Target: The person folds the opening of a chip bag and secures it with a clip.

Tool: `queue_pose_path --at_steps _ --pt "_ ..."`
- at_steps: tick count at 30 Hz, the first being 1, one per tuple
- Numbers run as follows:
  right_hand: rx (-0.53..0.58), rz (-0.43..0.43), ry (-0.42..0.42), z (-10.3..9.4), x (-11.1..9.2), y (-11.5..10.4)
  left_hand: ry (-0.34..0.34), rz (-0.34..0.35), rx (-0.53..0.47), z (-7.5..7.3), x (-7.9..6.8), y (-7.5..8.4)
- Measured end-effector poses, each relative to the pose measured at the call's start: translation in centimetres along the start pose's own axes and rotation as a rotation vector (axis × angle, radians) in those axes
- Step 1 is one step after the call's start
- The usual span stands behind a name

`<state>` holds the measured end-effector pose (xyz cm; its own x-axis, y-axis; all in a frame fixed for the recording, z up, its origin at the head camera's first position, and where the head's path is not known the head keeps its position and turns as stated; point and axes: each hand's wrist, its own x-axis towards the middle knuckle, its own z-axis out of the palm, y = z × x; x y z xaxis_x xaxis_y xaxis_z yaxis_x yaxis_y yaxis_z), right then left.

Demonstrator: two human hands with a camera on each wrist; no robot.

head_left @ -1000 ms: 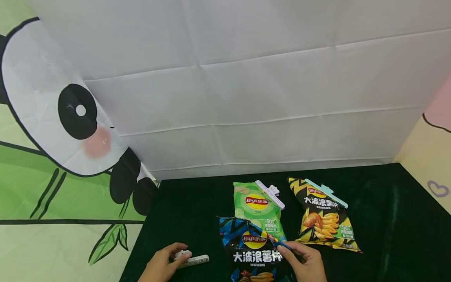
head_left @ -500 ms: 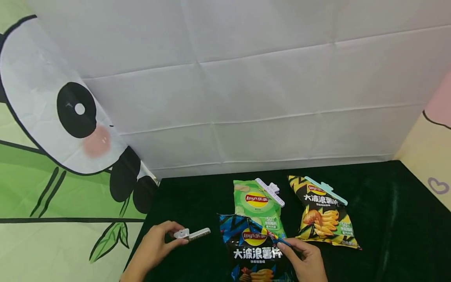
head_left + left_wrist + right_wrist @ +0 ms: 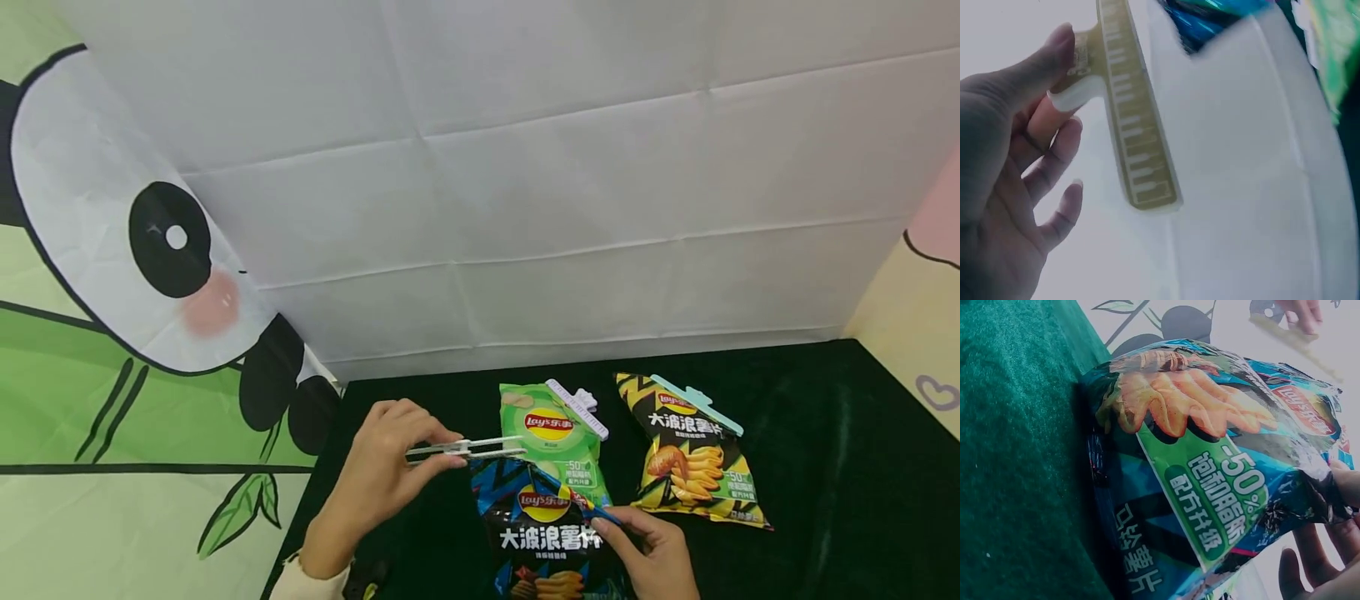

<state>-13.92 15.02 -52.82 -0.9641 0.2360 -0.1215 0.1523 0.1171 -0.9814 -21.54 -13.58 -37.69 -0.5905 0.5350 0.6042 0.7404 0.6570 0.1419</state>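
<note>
My left hand (image 3: pixel 390 471) pinches a white bag clip (image 3: pixel 498 447) between thumb and fingers, just above the upper left corner of a black-and-blue chip bag. Seen edge-on in the head view, the clip's two long bars stand apart. In the left wrist view a piano-key pattern runs along the clip (image 3: pixel 1138 125). My right hand (image 3: pixel 654 550) pinches the folded upper right corner of the black-and-blue chip bag (image 3: pixel 543 546). Its printed front, with wavy chips and a green label, fills much of the right wrist view, where the bag (image 3: pixel 1172 450) bulges.
Behind the front bag, partly covered by it, lies a green chip bag (image 3: pixel 551 450) with a white clip (image 3: pixel 576 408) on its corner. To the right is a black-and-yellow chip bag (image 3: pixel 693 467) with a mint clip (image 3: pixel 697 406). All rest on a dark green cloth (image 3: pixel 840 500).
My left hand has lifted the clip from low on the left, moving up and right toward the bag, and the clip's bars have spread. My right hand keeps its hold on the bag's corner.
</note>
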Motion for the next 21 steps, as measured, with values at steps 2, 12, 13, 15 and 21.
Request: queue_pose_path --at_steps 2,12,13,15,21 --pt "-0.003 0.005 0.002 -0.1 0.0 0.0 -0.036 0.065 -0.028 -0.1 1.2 1.0" --pt "-0.011 -0.023 -0.028 -0.4 -0.2 -0.2 -0.387 0.282 0.019 0.5 6.0 4.8" --pt "-0.002 -0.035 -0.036 -0.5 -0.2 -0.2 -0.432 0.286 0.034 0.6 6.3 5.0" --pt "0.013 -0.058 -0.054 -0.5 -0.2 -0.1 -0.506 0.293 0.065 0.8 6.8 5.5" --pt "0.013 -0.053 -0.079 -0.6 -0.1 -0.1 -0.606 0.282 0.092 1.9 7.3 5.8"
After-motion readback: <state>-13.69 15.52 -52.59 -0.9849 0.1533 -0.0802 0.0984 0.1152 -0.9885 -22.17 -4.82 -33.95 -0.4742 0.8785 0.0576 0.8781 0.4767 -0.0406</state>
